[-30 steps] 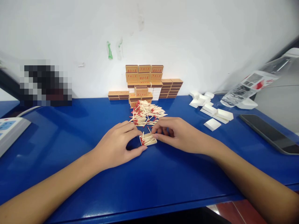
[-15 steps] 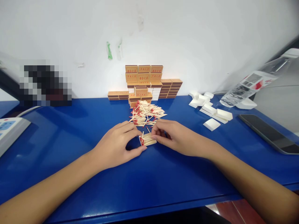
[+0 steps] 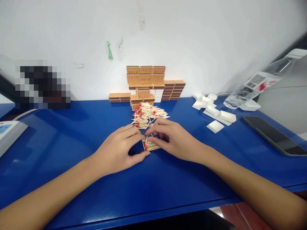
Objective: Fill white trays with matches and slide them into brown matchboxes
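Note:
A small white matchbox tray [image 3: 143, 145] lies on the blue table, filled with red-tipped matches [image 3: 151, 146]. My left hand [image 3: 123, 148] curls round the tray's left end, thumb at the near side and forefinger at the far side, steadying it. Over the tray, my right hand [image 3: 171, 137] has thumb and forefinger closed about a match [image 3: 146, 139] that sticks up above the others; its palm covers the tray's right end. Just beyond both hands is a loose heap of matches [image 3: 150, 113].
Stacked orange matchboxes [image 3: 145, 79] stand against the wall behind the heap. To the right lie several empty white trays [image 3: 215, 126], a tilted plastic bottle [image 3: 254, 81] and a phone [image 3: 275, 135]. A white power strip [image 3: 11, 135] sits at the left edge of the blue table [image 3: 115, 198].
My right hand has moved left from the tray's right end to the upright match and closed its fingertips about it. My left hand stays at the tray. The view has shifted slightly.

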Available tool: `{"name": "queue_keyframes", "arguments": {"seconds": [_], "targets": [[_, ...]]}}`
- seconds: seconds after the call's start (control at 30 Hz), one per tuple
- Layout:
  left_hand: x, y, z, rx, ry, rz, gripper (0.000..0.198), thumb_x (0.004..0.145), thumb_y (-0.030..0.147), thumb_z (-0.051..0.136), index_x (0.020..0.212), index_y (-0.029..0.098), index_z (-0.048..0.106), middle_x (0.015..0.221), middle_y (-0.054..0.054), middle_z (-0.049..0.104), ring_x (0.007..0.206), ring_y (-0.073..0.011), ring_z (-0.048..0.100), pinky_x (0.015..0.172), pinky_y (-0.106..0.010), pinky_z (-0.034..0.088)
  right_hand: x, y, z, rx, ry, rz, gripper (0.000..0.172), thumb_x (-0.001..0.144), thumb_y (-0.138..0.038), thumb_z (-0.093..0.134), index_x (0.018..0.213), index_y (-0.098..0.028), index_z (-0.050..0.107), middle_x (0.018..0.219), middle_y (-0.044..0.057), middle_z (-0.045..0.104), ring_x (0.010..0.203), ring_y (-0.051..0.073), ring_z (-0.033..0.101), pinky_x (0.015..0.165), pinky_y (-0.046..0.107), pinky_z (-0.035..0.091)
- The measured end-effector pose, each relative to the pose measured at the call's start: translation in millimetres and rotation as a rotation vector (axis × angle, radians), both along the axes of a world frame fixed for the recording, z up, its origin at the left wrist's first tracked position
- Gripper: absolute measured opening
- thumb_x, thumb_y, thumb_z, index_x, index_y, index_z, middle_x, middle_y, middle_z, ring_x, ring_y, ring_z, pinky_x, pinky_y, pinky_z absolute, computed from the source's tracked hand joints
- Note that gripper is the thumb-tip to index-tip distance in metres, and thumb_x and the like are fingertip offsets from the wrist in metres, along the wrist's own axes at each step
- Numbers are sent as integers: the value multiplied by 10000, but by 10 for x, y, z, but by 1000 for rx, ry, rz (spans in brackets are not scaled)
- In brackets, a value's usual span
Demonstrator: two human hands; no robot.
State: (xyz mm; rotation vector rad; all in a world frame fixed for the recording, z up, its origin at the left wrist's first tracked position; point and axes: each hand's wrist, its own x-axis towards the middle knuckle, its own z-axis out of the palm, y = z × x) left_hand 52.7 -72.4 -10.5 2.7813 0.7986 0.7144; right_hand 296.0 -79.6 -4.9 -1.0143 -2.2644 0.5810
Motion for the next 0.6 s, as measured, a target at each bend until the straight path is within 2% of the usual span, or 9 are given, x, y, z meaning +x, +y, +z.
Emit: {"name": "queue_keyframes", "arguments": {"seconds": [0.2,0.33,0.43,0.6], "targets": [[-12,17,-9,14,-10,14,235,949,354,723,1084,163,711,983,-81,702,917,-243,639,853,-401,536,34,8,66,-85,18,-10,49,970,-195,677,928,-195,702,894,-1,585,728,109,555,681,261,461],[-20,31,-10,12,-3,26,246,946,374,726,1063,158,712,984,-80,711,926,-245,646,860,-409,543,89,22,153,-141,58,-47,88,979,-249,676,913,-199,708,892,4,622,708,113,554,643,261,450],[-20,32,-5,9,0,29,236,951,370,717,1062,162,713,989,-80,717,930,-244,648,861,-412,546,103,39,137,-182,47,-54,105,982,-270,675,917,-200,719,891,6,629,698,114,548,637,265,446],[-21,32,0,7,3,34,240,953,368,713,1078,164,720,973,-75,713,918,-240,639,854,-416,545,112,42,76,-89,-50,-33,43,952,-224,703,940,-206,740,862,0,571,738,127,536,685,280,440]]}}
